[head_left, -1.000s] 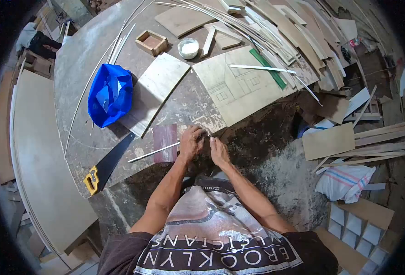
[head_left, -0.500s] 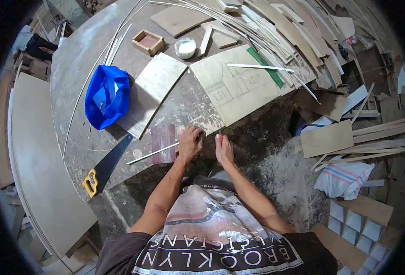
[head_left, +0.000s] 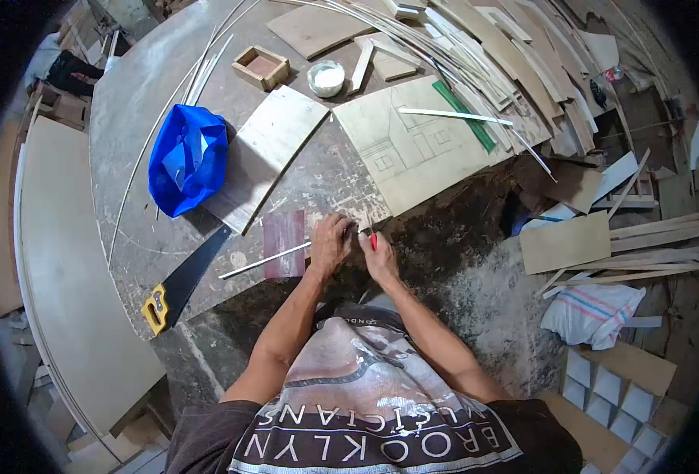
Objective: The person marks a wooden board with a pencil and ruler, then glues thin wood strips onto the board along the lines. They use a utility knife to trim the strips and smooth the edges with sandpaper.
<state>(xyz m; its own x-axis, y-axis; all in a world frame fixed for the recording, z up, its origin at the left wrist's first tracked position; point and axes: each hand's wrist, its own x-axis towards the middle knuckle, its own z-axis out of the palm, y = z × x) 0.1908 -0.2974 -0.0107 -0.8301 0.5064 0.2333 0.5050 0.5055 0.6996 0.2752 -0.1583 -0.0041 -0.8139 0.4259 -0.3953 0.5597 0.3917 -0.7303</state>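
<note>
My left hand is closed at the table's front edge, pressing on a thin pale wooden strip. The strip slants out to the left across a dark reddish rectangular sheet. Just right of it, my right hand is wrapped round a small red-handled tool. Its tip points up toward the strip's end by my left fingers; the tip is too small to identify. Beyond my hands lies a pale panel with a house drawn in pencil. A white board lies left of that panel.
A yellow-handled handsaw lies at the table's left edge, below a blue bag. Farther back are a wooden box and a bowl of white paste. Strips and boards crowd the right side. A person stands far left.
My right hand has shifted slightly left, bringing the red-handled tool closer to my left hand. The left hand keeps its hold on the strip. The view has shifted a little.
</note>
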